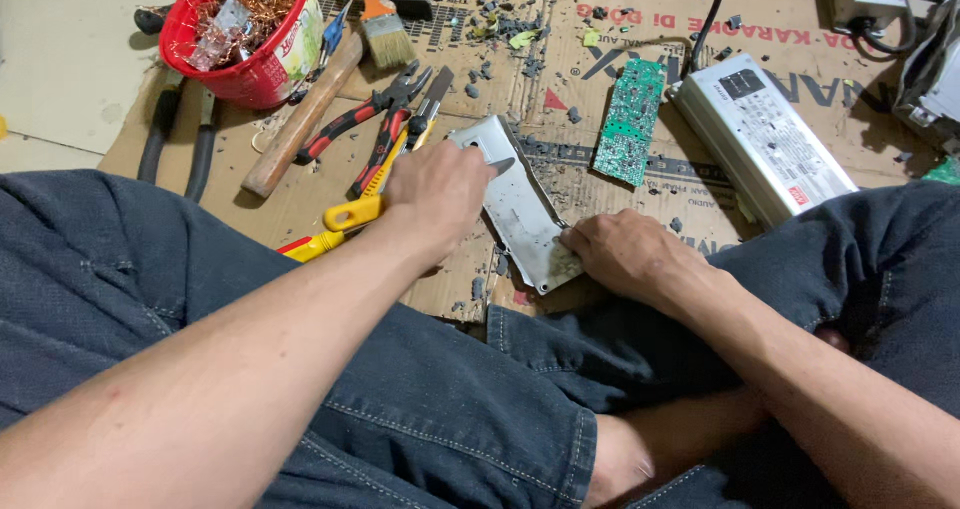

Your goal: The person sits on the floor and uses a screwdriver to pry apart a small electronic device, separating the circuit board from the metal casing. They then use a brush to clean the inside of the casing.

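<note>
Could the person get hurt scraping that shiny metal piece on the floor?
Maybe. The left hand works a thin blade along the grey metal plate, and the right hand pins the plate's near end, so a slip might nick those fingers. The plate's edges look thin and sharp. Dark crumbs litter the cardboard near a bare foot.

Bright even light, soft shadows

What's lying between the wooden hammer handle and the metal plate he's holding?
In the head view, red-handled pliers and a yellow-handled tool lie on the cardboard between the hammer handle and the metal plate.
</note>
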